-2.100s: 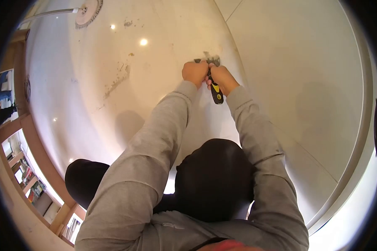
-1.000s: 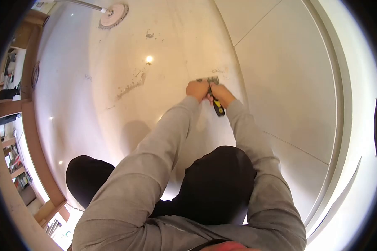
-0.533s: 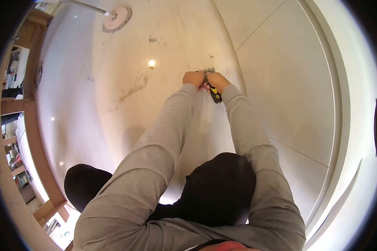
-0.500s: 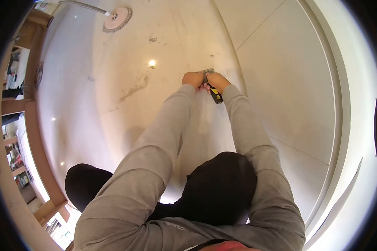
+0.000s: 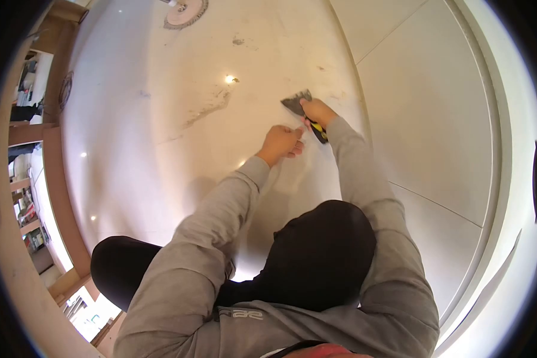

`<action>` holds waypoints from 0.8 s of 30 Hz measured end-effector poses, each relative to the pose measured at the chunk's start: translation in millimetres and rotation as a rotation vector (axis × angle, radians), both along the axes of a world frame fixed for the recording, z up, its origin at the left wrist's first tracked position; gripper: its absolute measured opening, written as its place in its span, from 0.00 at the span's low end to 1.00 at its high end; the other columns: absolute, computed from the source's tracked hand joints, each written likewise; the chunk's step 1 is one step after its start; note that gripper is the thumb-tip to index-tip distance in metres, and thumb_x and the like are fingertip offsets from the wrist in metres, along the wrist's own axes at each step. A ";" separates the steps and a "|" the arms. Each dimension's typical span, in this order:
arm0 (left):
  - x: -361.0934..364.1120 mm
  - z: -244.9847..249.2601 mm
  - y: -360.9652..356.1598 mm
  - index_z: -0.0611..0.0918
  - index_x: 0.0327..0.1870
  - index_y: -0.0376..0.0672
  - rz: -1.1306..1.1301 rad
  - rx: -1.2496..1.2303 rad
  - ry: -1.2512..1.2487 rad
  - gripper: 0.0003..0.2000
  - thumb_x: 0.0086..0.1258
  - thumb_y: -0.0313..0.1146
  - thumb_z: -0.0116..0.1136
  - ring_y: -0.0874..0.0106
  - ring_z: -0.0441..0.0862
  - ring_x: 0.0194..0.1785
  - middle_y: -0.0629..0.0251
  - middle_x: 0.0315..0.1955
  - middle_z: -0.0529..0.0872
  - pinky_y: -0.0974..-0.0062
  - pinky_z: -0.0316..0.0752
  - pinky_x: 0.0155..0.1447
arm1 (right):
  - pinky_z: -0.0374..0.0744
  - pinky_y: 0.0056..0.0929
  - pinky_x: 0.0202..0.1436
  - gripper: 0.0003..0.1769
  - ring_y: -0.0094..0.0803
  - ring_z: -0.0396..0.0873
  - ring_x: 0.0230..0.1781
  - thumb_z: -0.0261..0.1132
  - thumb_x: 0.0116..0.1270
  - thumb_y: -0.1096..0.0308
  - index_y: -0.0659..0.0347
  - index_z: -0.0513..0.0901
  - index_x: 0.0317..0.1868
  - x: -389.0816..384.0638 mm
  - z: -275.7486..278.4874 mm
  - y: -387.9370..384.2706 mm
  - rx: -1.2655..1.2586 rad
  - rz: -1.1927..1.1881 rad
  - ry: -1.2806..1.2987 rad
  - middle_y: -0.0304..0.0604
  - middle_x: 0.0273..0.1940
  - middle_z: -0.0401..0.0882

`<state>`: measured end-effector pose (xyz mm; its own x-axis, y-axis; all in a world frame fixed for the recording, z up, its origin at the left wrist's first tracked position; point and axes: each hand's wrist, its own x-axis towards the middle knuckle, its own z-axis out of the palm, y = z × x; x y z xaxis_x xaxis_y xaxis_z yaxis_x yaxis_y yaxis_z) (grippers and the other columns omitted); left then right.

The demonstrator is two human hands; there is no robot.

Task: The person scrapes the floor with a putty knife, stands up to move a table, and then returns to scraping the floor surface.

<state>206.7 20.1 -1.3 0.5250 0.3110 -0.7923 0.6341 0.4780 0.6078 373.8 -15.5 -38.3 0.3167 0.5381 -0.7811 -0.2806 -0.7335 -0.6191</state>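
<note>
My right hand [image 5: 317, 113] grips a scraper [image 5: 295, 102] by its black and yellow handle. The dark, wide blade points up and left, over the pale, glossy floor [image 5: 179, 137]. Below and left of it is my left hand [image 5: 282, 143], apart from the scraper. Its fingers are curled closed, and whether anything is in them is hidden. Grey scuffs and residue [image 5: 212, 107] mark the floor left of the blade.
A round mop head [image 5: 186, 13] lies at the far end. White panels [image 5: 423, 119] run along the right side. On the left stands a brown wooden frame [image 5: 56, 179] with shelved items behind it. My bent black-clad knees [image 5: 319, 256] are close below my arms.
My left hand has come away from the scraper and moved down toward me. The right hand has shifted slightly right with the scraper, its blade now turned. The view has shifted a little.
</note>
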 end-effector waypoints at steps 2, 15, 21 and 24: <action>-3.2 27.8 35.1 0.84 0.38 0.35 -0.175 0.224 -0.013 0.21 0.70 0.49 0.61 0.69 0.85 0.30 0.60 0.29 0.87 0.69 0.81 0.37 | 0.72 0.37 0.14 0.22 0.33 0.71 0.12 0.50 0.77 0.55 0.68 0.74 0.35 6.2 3.7 31.4 0.021 -0.009 0.006 0.48 0.20 0.75; -216.0 161.6 269.9 0.86 0.35 0.38 -0.822 1.400 0.343 0.15 0.69 0.43 0.60 0.53 0.83 0.36 0.51 0.30 0.86 0.58 0.77 0.44 | 0.81 0.38 0.37 0.23 0.41 0.83 0.35 0.59 0.73 0.61 0.71 0.69 0.59 -10.9 23.5 -161.7 -0.094 0.126 -0.401 0.55 0.35 0.83; -303.9 83.4 243.4 0.85 0.51 0.42 -1.020 0.744 0.493 0.17 0.66 0.42 0.64 0.59 0.85 0.49 0.54 0.43 0.88 0.63 0.78 0.55 | 0.78 0.48 0.55 0.26 0.56 0.81 0.49 0.59 0.71 0.57 0.50 0.71 0.69 -30.6 55.2 -141.9 -0.193 0.194 -0.868 0.62 0.46 0.83; -304.7 79.6 211.7 0.84 0.52 0.40 -0.850 0.773 0.401 0.18 0.68 0.42 0.62 0.59 0.85 0.50 0.52 0.44 0.88 0.64 0.78 0.56 | 0.78 0.48 0.54 0.29 0.55 0.82 0.50 0.58 0.71 0.53 0.38 0.68 0.72 -30.3 44.4 -118.2 -0.166 0.393 -0.921 0.57 0.47 0.84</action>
<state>-98.0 231.8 78.3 0.5514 0.4487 -0.7033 0.7771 -0.5828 0.2374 343.4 -133.7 6.1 0.6574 0.6405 -0.3970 0.5338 -0.7677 -0.3546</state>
